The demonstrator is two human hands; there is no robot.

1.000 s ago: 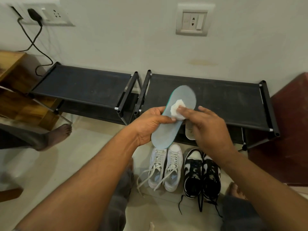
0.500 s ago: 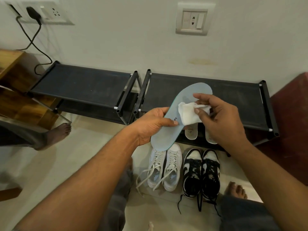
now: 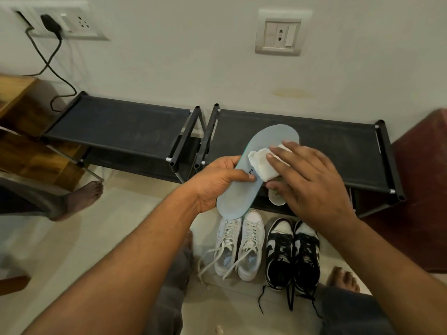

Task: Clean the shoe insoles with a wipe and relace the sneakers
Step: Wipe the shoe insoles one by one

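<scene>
My left hand (image 3: pixel 217 182) grips a pale blue insole (image 3: pixel 273 135) by its middle and holds it slanted above the floor, toe end up and to the right. With thumb and fingers, my right hand (image 3: pixel 312 187) holds a white wipe (image 3: pixel 261 163) against the insole's upper half. Below the hands a pair of white sneakers (image 3: pixel 239 247) stands on the floor with loose laces trailing left. Beside it on the right is a black-and-white pair (image 3: pixel 292 252), its black laces loose. Another pale insole (image 3: pixel 275 199) lies partly hidden on the rack's lower shelf.
Two low black shoe racks (image 3: pixel 121 126) (image 3: pixel 333 146) stand side by side against the wall. Wooden furniture (image 3: pixel 24 151) is at far left, with another person's bare foot (image 3: pixel 79 201) beside it. A dark red block (image 3: pixel 423 189) is at right. My own foot (image 3: pixel 343 279) rests by the black sneakers.
My right hand lifted and unfolded the wipe half a second ago, then came back down onto the insole with fingers spread over it. The insole tilted more to the right.
</scene>
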